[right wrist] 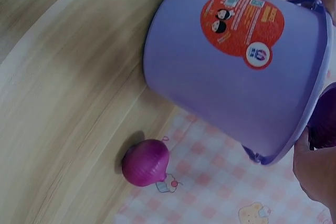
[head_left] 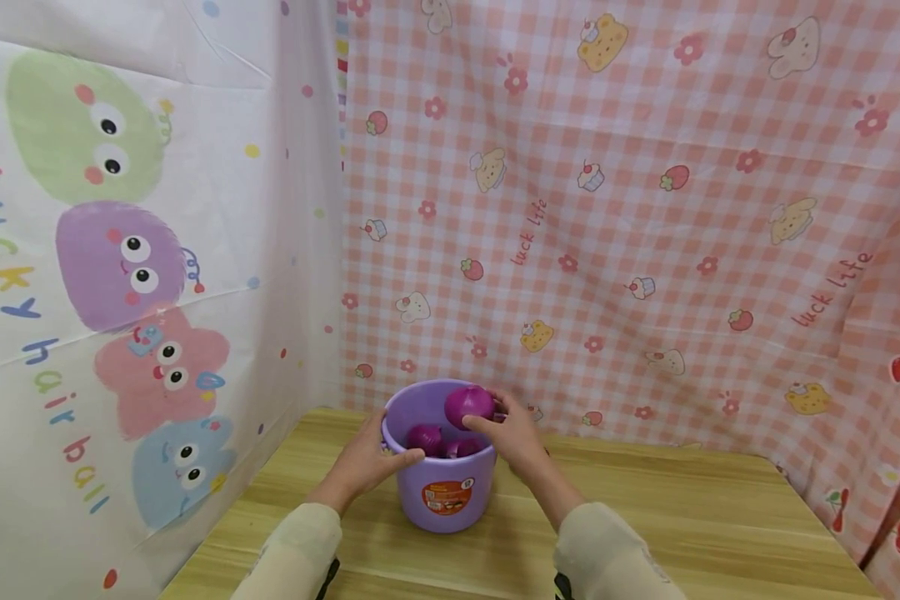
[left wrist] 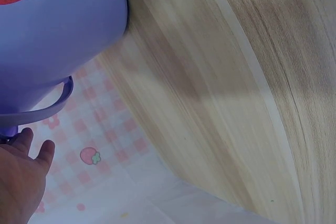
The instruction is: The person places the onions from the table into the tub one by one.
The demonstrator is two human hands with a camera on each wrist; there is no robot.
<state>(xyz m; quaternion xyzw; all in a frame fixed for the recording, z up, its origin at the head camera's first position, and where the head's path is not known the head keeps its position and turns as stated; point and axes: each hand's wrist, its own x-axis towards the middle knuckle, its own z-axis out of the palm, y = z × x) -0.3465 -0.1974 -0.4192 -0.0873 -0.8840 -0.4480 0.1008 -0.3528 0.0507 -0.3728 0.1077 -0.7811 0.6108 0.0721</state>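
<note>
A purple bucket (head_left: 447,493) with a red label stands upright on the table. My left hand (head_left: 365,454) grips its rim on the left side, thumb along the near edge and the other fingers down the outside by the handle (left wrist: 39,113). In my right hand (head_left: 516,433) is a red onion (head_left: 467,406), held between thumb and fingers over the right part of the bucket's opening. More red onions lie inside, one of them (head_left: 424,439) near the middle, partly hidden by the front wall.
Another red onion (right wrist: 146,162) lies on the table beside the bucket in the right wrist view; my right hand hides it from the head view. The wooden table (head_left: 690,517) ends at a pink checked cloth (head_left: 615,250) behind and a white printed cloth (head_left: 270,250) on the left.
</note>
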